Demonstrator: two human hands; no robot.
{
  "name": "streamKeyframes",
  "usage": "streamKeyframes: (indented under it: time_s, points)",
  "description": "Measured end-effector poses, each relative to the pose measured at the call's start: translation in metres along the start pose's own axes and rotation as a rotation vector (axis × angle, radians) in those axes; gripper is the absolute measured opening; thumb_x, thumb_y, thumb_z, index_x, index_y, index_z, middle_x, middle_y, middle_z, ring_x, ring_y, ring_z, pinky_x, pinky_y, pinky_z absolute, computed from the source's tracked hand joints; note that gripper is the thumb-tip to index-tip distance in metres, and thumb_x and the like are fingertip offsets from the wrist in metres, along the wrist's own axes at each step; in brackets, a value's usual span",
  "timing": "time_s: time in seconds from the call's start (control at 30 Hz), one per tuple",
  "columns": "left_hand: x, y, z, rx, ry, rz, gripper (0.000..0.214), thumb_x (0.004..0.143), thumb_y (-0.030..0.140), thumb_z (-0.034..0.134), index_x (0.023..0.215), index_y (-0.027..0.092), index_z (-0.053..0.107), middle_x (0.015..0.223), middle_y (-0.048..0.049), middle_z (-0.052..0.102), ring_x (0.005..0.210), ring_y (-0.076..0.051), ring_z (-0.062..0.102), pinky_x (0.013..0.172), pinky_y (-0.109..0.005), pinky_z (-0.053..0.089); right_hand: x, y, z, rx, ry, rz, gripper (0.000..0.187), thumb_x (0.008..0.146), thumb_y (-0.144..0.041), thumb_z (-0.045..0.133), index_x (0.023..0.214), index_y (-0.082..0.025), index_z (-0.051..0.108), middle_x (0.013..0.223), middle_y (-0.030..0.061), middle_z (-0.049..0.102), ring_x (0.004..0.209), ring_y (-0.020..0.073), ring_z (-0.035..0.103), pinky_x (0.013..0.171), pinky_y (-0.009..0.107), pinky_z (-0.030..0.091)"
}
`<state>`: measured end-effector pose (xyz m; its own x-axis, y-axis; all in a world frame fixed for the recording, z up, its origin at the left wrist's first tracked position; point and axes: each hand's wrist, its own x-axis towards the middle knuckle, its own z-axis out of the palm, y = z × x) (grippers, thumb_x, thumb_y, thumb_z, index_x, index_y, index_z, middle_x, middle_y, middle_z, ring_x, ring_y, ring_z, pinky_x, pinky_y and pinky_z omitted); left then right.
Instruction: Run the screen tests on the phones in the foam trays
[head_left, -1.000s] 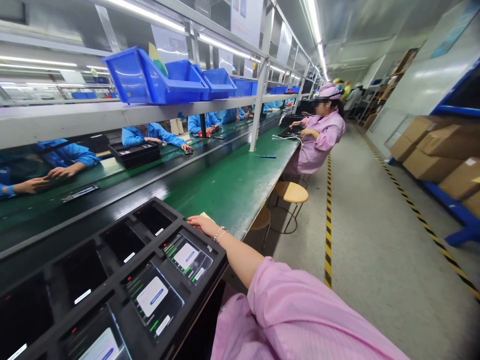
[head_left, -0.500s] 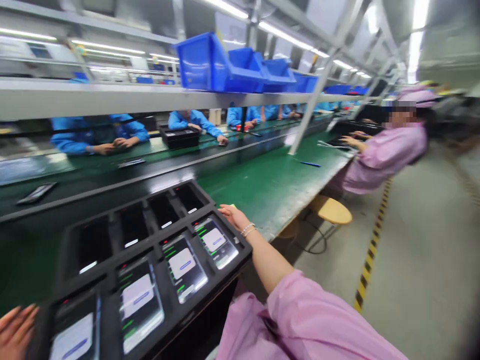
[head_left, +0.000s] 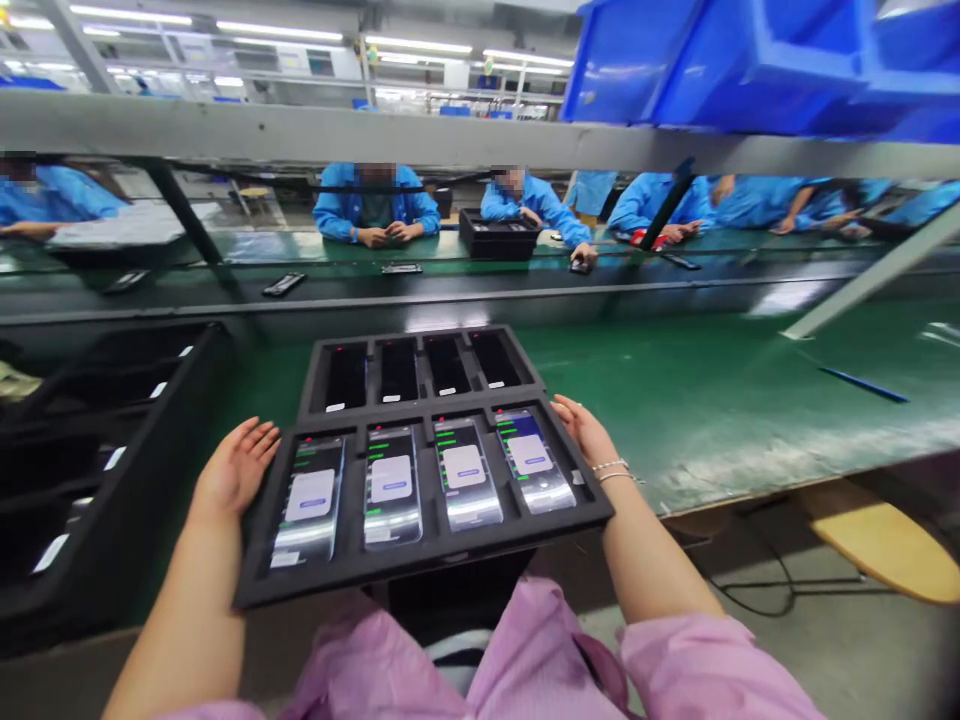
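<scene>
A black foam tray [head_left: 431, 400] sits before me at the front edge of the green bench. Its near row holds phones [head_left: 394, 485] with lit screens, white pop-up boxes and green lines. Phones in the far row [head_left: 398, 372] have dark screens, with a small white patch low on each. My left hand [head_left: 238, 468] is against the tray's left side, fingers stretched along it and thumb not clear. At the right side, my right hand [head_left: 586, 432] grips the edge, its fingertips partly hidden by the rim. The tray is held between both hands.
Another black tray [head_left: 97, 440] with dark phones stands to the left. Phones lie on the dark belt [head_left: 337, 285] beyond. A blue pen [head_left: 864, 384] lies at right. Blue bins [head_left: 712, 65] sit on the overhead rail. People in blue work opposite; a stool [head_left: 885, 535] stands at right.
My view has swung left and levelled, so the tray now appears centred and my left hand is fully visible. Both hands stay at the tray's sides.
</scene>
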<state>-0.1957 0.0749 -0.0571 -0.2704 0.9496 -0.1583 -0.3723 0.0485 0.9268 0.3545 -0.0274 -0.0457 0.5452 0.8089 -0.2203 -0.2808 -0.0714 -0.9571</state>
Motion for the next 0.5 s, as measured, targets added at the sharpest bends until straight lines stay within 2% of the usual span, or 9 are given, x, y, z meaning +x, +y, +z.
streamKeyframes:
  time_s: [0.1,0.17,0.27,0.3,0.37,0.43,0.47,0.5]
  points:
    - [-0.003,-0.001,0.008,0.048,0.067,0.106,0.023,0.08,0.041,0.071,0.091,0.023,0.061,0.083,-0.001,0.066,0.084,-0.017,0.066,0.094,-0.035,0.056,-0.002,-0.004,0.005,-0.006,0.014,0.071,0.024,0.1,-0.037,0.071,0.095,-0.014,0.072,0.089,0.0041,0.075,0.074,0.0152,0.07,0.074,0.034,0.062]
    - [0.0,-0.005,0.012,0.124,0.096,0.166,0.026,0.081,0.042,0.072,0.092,0.022,0.06,0.083,-0.0028,0.066,0.086,-0.018,0.066,0.093,-0.036,0.055,-0.002,-0.007,0.009,-0.01,0.025,0.085,0.018,0.099,-0.026,0.066,0.084,-0.019,0.073,0.088,0.0082,0.077,0.07,0.0154,0.071,0.07,0.034,0.061]
    - [-0.005,-0.008,0.009,0.287,0.092,0.222,0.028,0.08,0.041,0.076,0.093,0.02,0.063,0.086,-0.0061,0.066,0.088,-0.021,0.066,0.094,-0.041,0.055,-0.008,-0.011,0.01,-0.025,0.017,0.061,0.028,0.097,-0.018,0.055,0.077,-0.024,0.074,0.107,0.0156,0.079,0.079,0.0164,0.075,0.072,0.037,0.06]
    - [-0.012,-0.007,0.008,0.341,0.078,0.243,0.028,0.08,0.039,0.076,0.096,0.019,0.065,0.09,-0.008,0.067,0.091,-0.023,0.066,0.096,-0.044,0.054,-0.013,-0.012,0.009,-0.022,0.022,0.021,0.032,0.098,-0.018,0.049,0.077,-0.026,0.073,0.114,0.0151,0.078,0.084,0.0161,0.075,0.074,0.039,0.06]
    - [-0.04,0.0,0.007,0.427,0.043,0.298,0.032,0.08,0.036,0.077,0.105,0.018,0.069,0.104,-0.011,0.07,0.105,-0.027,0.067,0.107,-0.048,0.051,-0.032,-0.016,0.006,-0.01,0.028,-0.083,0.036,0.098,-0.019,0.044,0.079,-0.03,0.072,0.123,0.0114,0.076,0.1,0.0144,0.075,0.087,0.042,0.06]
    - [-0.081,0.008,0.012,0.522,-0.043,0.387,0.037,0.081,0.035,0.079,0.114,0.021,0.071,0.121,-0.0109,0.069,0.123,-0.029,0.062,0.119,-0.048,0.043,-0.06,-0.021,0.005,-0.066,0.037,-0.208,0.026,0.094,-0.021,0.053,0.084,-0.033,0.074,0.123,0.0095,0.076,0.111,0.014,0.072,0.105,0.045,0.053]
    - [-0.104,0.012,0.017,0.584,-0.125,0.446,0.038,0.08,0.034,0.082,0.115,0.023,0.073,0.129,-0.0099,0.069,0.13,-0.03,0.059,0.123,-0.048,0.039,-0.076,-0.022,0.007,-0.139,0.036,-0.277,0.019,0.09,-0.022,0.061,0.089,-0.033,0.076,0.122,0.0101,0.076,0.114,0.0154,0.071,0.113,0.046,0.048]
    - [-0.126,0.013,0.023,0.753,-0.287,0.596,0.036,0.087,0.037,0.078,0.121,0.025,0.073,0.136,-0.0106,0.066,0.136,-0.032,0.056,0.125,-0.051,0.038,-0.092,-0.023,0.01,-0.29,0.023,-0.359,0.017,0.087,-0.025,0.067,0.097,-0.034,0.078,0.122,0.0107,0.075,0.118,0.0174,0.07,0.118,0.047,0.044]
